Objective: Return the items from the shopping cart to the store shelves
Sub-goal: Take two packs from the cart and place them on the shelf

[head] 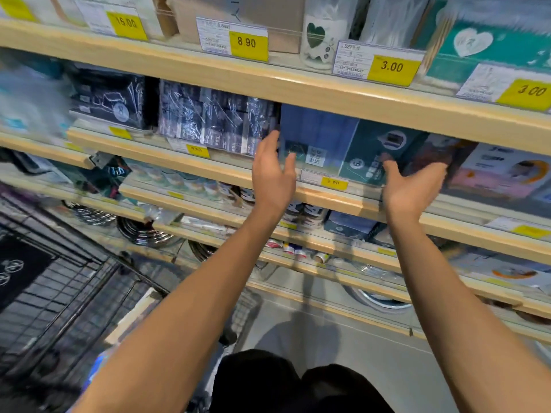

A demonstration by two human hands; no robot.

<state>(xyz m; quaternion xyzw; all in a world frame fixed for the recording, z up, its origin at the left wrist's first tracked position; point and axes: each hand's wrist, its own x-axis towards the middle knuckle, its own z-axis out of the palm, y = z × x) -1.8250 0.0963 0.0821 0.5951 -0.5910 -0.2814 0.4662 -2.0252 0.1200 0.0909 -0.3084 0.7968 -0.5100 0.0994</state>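
A blue and teal wrapped pack [328, 144] stands on the wooden shelf [328, 201] at chest height, above a yellow price tag [334, 182]. My left hand [272, 171] is at the pack's left edge, fingers spread and touching its side. My right hand [414, 186] is at the pack's right part, thumb against its teal front, its fingers blurred. Neither hand is closed around the pack, and it rests on the shelf. The black wire shopping cart [59, 293] is at the lower left, with a dark flat item lying in it.
Dark wrapped packs [214, 117] sit left of the blue pack, and a pink and white box [501, 171] sits to its right. The shelf above carries boxes and price tags [249, 43]. Lower shelves hold metal bowls [143, 234] and small packets. Grey floor lies below.
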